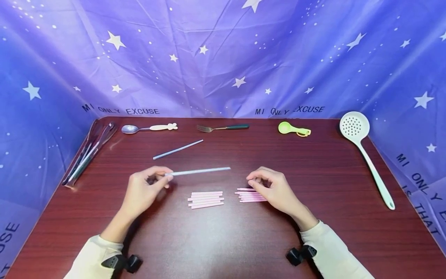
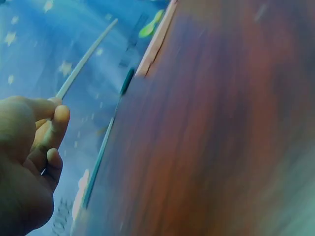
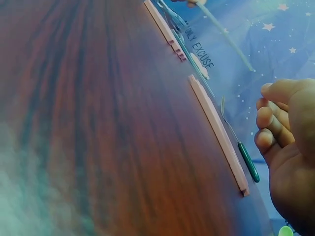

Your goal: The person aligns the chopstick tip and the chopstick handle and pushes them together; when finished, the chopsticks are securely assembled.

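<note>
Between thumb and fingertips my left hand (image 1: 144, 186) pinches one end of a thin light-blue straw (image 1: 200, 171), which points rightward above the table; the left wrist view shows the same straw (image 2: 88, 56) slanting up from the fingers. A second blue straw (image 1: 177, 149) lies on the table behind it. Several short pink sticks (image 1: 206, 200) lie side by side in front of it. Another group of pink sticks (image 1: 245, 195) lies to the right, partly hidden by my right hand (image 1: 275, 190). That hand hovers with loosely bent fingers (image 3: 265, 118) and holds nothing.
Along the back of the table lie a spoon (image 1: 150, 128), a fork (image 1: 223, 128) and green measuring spoons (image 1: 292, 129). A white slotted skimmer (image 1: 369, 159) lies at the right edge. At the left edge stands a clear container (image 1: 72, 182) with cutlery. A starry cloth (image 1: 209, 77) surrounds the table.
</note>
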